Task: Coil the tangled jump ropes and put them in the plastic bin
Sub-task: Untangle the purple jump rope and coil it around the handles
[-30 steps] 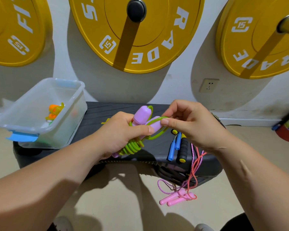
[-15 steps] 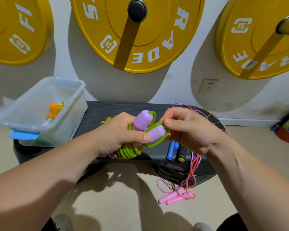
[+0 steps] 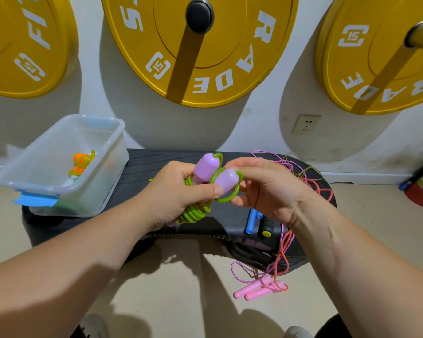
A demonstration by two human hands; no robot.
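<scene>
Head view, step: you are closing off the green jump rope [image 3: 193,214] coil, held over the bench, with a loop round its purple handles [image 3: 205,168].
Left hand [image 3: 171,198]: fingers curled round the coil.
Right hand [image 3: 266,189]: fingertips pinch the loop.
Next: snug it, then carry it left to the plastic bin [image 3: 100,186].

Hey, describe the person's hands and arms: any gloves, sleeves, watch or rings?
Nothing is worn on either. The left hand and right hand are bare, with no gloves and no rings on the fingers that show. The left forearm and right forearm are uncovered to the frame edge: no sleeves, watch or wristband in view.
</scene>
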